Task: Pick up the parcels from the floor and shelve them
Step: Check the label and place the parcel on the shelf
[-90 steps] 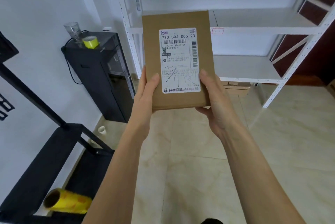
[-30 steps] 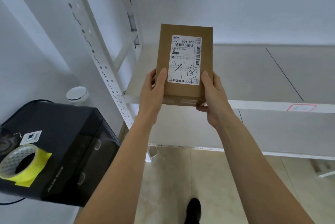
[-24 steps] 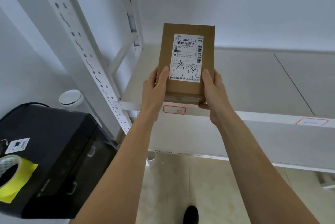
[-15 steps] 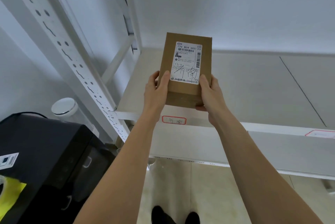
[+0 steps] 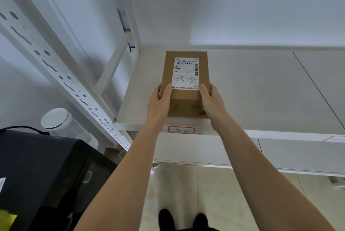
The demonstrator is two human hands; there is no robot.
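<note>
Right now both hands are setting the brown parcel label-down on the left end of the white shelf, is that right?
Not quite. The head view shows the brown parcel label-up, its white shipping label facing the camera. The rest holds: the left hand and right hand grip its near end on the left end of the white shelf.

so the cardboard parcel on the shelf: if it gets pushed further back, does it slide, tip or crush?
Probably slides. The parcel lies flat, broad face down, on the smooth shelf, so tipping looks unlikely. Its edges look crisp and undented where the left hand and right hand grip it, so likely stiff. It seems light, though weight can't be confirmed.
</note>
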